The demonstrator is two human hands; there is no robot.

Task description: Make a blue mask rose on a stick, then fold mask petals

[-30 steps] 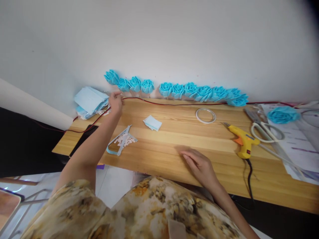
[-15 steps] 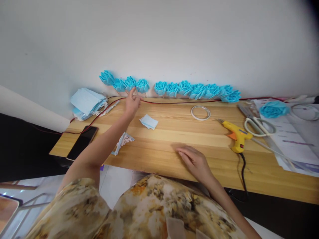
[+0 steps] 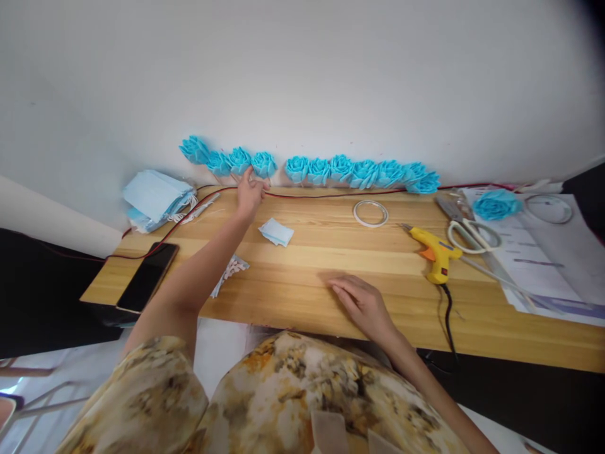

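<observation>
My left hand (image 3: pixel 250 194) reaches to the back of the table, one finger stretched up against the lower edge of the blue flowers (image 3: pixel 239 161) and the other fingers loosely bent. I see nothing held in it. More blue flowers (image 3: pixel 341 168) stand in a row along the wall, with a gap right of my left hand. My right hand (image 3: pixel 363 304) rests near the table's front edge, fingers curled together and nothing visible in them. Between the hands lies a small stack of pale blue cut pieces (image 3: pixel 276 232). Cut white and blue scraps (image 3: pixel 231 273) sit beside my left forearm.
A yellow glue gun (image 3: pixel 435 251), white-handled scissors (image 3: pixel 472 236) and a roll of tape (image 3: pixel 370 214) lie to the right. Papers (image 3: pixel 534 252) carry a single blue flower (image 3: pixel 497 204). Face masks (image 3: pixel 158 197) and a phone (image 3: pixel 147 277) are at left. A red-black cable (image 3: pixel 326 196) runs along the back.
The view has turned slightly, so everything sits a little further left. My left hand stays at the flowers with its finger in much the same place. The right hand has hardly moved.
</observation>
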